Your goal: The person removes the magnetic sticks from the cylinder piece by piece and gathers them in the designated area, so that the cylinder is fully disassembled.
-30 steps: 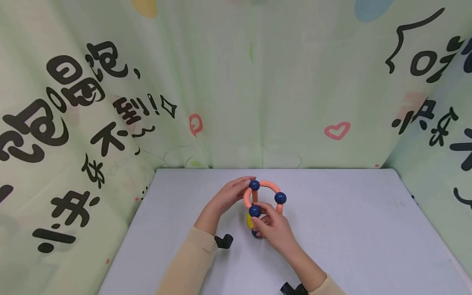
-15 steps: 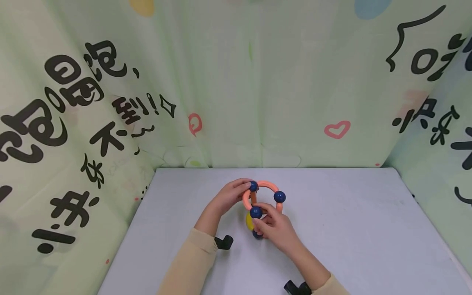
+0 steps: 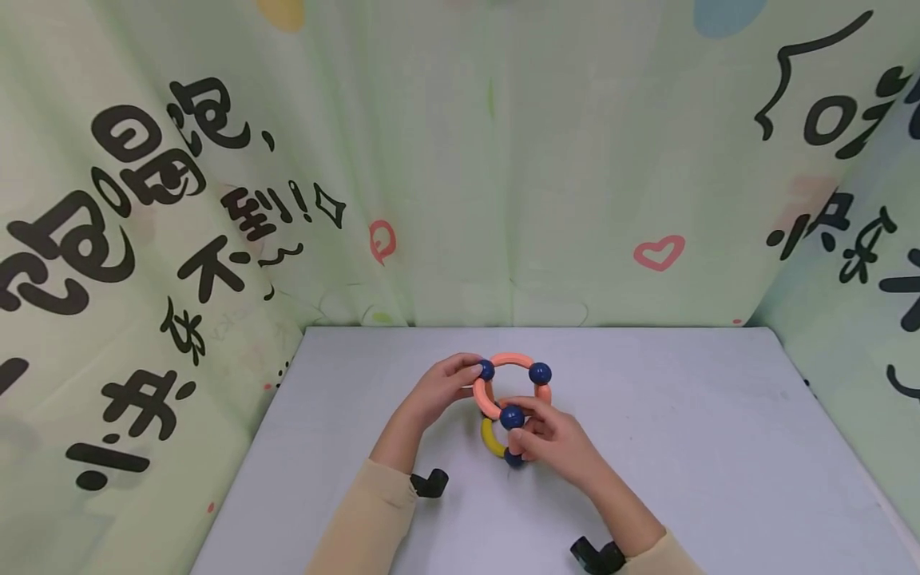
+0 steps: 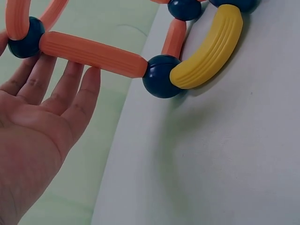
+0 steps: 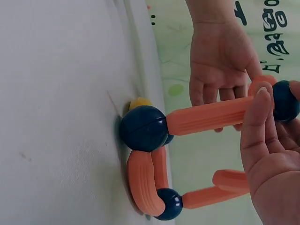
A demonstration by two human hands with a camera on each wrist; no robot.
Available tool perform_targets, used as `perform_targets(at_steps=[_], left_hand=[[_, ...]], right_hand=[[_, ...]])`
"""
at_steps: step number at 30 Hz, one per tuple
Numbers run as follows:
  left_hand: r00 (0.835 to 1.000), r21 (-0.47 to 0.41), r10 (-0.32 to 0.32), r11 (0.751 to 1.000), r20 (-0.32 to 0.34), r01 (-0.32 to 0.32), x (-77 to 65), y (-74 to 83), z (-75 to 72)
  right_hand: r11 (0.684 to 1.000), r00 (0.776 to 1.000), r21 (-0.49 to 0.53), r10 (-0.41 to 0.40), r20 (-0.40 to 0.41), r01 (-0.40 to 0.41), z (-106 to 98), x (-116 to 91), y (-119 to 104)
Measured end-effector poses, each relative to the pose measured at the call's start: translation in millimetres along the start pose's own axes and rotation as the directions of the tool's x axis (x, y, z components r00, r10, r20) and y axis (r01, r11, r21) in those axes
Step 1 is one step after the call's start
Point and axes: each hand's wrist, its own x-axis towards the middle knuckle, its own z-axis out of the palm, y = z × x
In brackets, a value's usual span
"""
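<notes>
A magnetic ball-and-stick frame of coral sticks and dark blue balls stands over the table between both hands. Its low side has a curved yellow stick. My left hand holds the upper left ball; in the left wrist view its fingers lie behind an upright coral stick. With thumb and fingers my right hand pinches the front corner at the upper ball and the stick beneath it. A lower ball sits close to the tabletop.
The frame is over the middle of a white table. Pale green curtains with black writing and hearts enclose the back and sides. Black wrist cameras, left and right, stick out from the sleeves.
The frame has turned counterclockwise seen from above: its front ball moved right, its left ball left and nearer. The right hand shifted right with it, the left hand slightly left. More yellow stick shows.
</notes>
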Motion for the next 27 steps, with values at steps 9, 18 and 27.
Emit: perform_targets(at_steps=[9,18,27], left_hand=[[0.999,-0.018,0.02,1.0,-0.04,-0.021,-9.5,-4.4,1.4],[0.997,-0.026,0.016,0.999,-0.07,-0.018,-18.5,-5.4,4.5],[0.994,-0.012,0.018,1.0,-0.111,-0.019,-24.8,-8.0,8.8]], right_hand=[[0.999,0.999,0.007,-0.038,0.039,0.037,-12.7,1.8,5.1],[0.996,0.994,0.067,-0.069,0.089,0.063,-24.1,4.8,12.9],[0.992,0.99,0.091,-0.099,0.099,0.09,-29.5,4.6,15.9]])
